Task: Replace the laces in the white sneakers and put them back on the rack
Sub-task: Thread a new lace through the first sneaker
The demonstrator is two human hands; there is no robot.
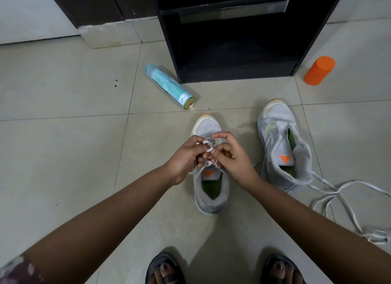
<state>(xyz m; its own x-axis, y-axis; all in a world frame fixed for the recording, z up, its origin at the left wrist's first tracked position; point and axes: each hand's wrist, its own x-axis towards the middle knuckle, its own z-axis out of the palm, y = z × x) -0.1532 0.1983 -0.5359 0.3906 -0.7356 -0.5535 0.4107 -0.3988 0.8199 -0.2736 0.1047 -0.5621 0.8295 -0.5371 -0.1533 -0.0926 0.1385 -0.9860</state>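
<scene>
- On the glossy beige tile floor (pixel 63 135) stands a boxy black rack (pixel 167 40), its panels matte and dark.
- Before it, two grey-white mesh sneakers point toes at the rack: the near sneaker (pixel 211 199) upright under both hands, the second sneaker (pixel 279 123) to its right, tongue slack. A green insole lines each.
- A pale-blue spray can (pixel 169 86) lies on its side left of the rack; an orange cylinder (pixel 319 70) sits right of it.
- A flat white loose lace (pixel 342 188) trails from the second sneaker across the tiles.
- The left hand (pixel 184 159) and right hand (pixel 234 157) meet over the near sneaker's eyelets, fingers (pixel 222 147) curled, pinching loops of its white lace (pixel 208 149).
</scene>
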